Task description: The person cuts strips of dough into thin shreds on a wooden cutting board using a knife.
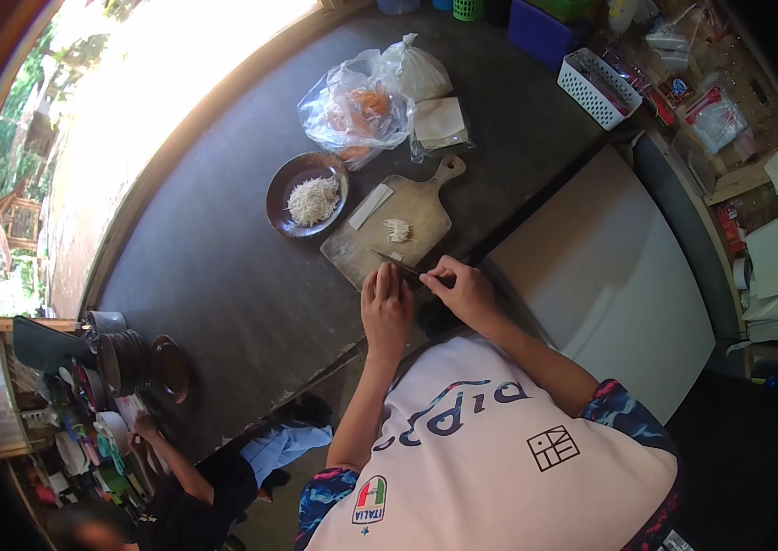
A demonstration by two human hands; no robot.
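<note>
On the dark table lies a wooden cutting board (366,250) with a handle. A pale flat strip (371,207) and a small pile of thin white shreds (397,230) rest on it. My right hand (460,289) is closed on the handle end of a knife (396,261), whose blade reaches left over the board's near part. My left hand (387,298) is at the board's near edge, fingers together beside the blade, by a small white piece (396,256); whether the fingers press on something is hidden. Left of the board, a brown bowl (278,213) holds more white shreds.
Behind the board are a clear plastic bag (352,106) with orange items, a white bag (416,69) and a packet of square sheets (439,123). A white basket (598,89) stands back right. Another person (191,487) is at lower left beside stacked dishes (123,363).
</note>
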